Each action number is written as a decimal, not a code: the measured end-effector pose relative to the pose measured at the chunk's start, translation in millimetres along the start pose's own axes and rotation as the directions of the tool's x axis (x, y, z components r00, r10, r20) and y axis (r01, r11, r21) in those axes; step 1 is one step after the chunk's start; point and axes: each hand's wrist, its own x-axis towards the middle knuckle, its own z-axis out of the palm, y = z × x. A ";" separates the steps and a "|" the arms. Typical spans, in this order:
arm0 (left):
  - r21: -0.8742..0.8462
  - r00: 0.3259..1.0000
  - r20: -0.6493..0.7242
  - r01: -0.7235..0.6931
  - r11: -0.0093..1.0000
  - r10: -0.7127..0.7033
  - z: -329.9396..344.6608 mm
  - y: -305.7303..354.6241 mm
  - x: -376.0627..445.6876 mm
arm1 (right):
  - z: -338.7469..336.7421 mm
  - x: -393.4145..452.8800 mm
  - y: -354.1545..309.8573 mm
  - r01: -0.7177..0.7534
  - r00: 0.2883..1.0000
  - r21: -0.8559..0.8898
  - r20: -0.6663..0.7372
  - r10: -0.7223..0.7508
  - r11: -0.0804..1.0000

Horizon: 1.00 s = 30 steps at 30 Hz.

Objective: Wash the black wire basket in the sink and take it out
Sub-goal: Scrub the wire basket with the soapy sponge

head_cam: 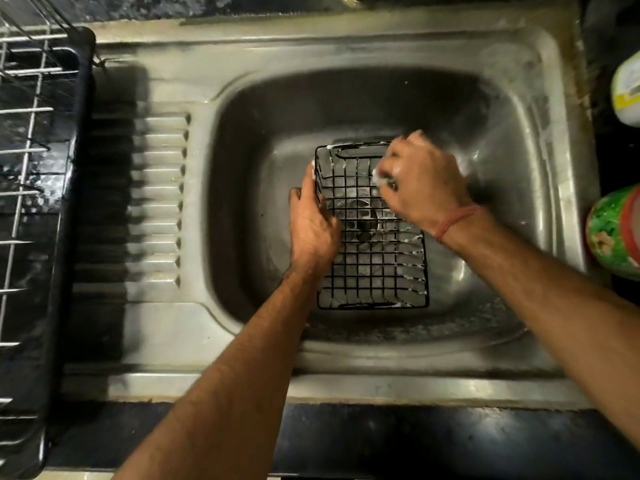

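A black wire basket (pixel 375 268) stands upright in the bowl of the steel sink (pixel 346 351), over the drain, with white suds on its rim and right side. My left hand (pixel 313 221) grips the basket's left rim. My right hand (pixel 422 181) is inside the basket's far right corner, fingers curled round a soapy scrubber (pixel 381 180) that is mostly hidden; the hand is blurred.
A ribbed draining board (pixel 162 202) lies left of the bowl. Further left stands a dish rack of metal wires in a black tray (pixel 74 188). A green container (pixel 614 233) and a white-and-yellow bottle (pixel 627 88) stand at the right edge.
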 end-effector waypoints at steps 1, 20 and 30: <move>-0.008 1.000 -0.001 -0.008 1.000 0.008 -0.1 1.1 -1.1 | 4.3 -2.0 -3.1 0.083 0.994 -0.100 0.081 -0.075 0.992; -0.021 1.000 0.006 0.007 1.000 -0.007 1.9 2.4 1.1 | 3.9 52.9 -13.3 0.627 0.749 -0.486 0.591 -0.298 0.609; -0.001 1.000 -0.004 -0.017 1.000 0.017 3.2 -3.9 2.9 | 10.0 62.8 -20.1 0.617 0.786 -0.412 0.371 -0.496 0.670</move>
